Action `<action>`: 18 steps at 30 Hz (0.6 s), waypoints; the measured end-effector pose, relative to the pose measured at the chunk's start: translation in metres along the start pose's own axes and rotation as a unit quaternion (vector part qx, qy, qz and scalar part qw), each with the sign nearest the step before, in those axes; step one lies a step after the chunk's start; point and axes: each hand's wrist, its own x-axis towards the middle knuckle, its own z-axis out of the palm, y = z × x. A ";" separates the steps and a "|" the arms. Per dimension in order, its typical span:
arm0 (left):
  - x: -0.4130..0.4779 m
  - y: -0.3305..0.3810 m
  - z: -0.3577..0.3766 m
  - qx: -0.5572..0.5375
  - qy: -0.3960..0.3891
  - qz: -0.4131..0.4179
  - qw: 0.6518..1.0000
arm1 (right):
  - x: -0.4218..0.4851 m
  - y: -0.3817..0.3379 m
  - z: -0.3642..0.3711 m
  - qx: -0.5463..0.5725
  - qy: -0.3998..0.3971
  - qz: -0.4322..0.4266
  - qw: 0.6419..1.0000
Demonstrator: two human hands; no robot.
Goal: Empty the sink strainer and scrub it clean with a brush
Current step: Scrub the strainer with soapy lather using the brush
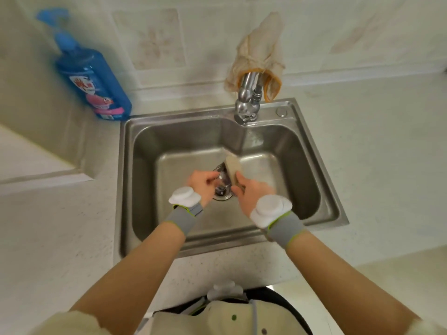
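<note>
Two grips worked: left grip (202,184) pinched the strainer (221,187); right grip (254,189) held the brush (233,168), long axis pointing far.

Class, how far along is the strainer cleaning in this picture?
Done: the strainer appears lifted from the drain, pinched by the left hand. In hand: the right hand presses a beige brush against it, over the sink. Left: finishing the scrub and refitting it; whether it was emptied cannot be told.

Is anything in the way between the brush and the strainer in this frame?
Nothing visible. The right hand holds the brush right against the strainer, which the left hand pinches inside the sink.
</note>
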 end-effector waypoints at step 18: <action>-0.009 0.008 -0.006 -0.004 0.023 -0.009 1.000 | -0.018 0.001 0.001 0.003 0.029 -0.029 0.999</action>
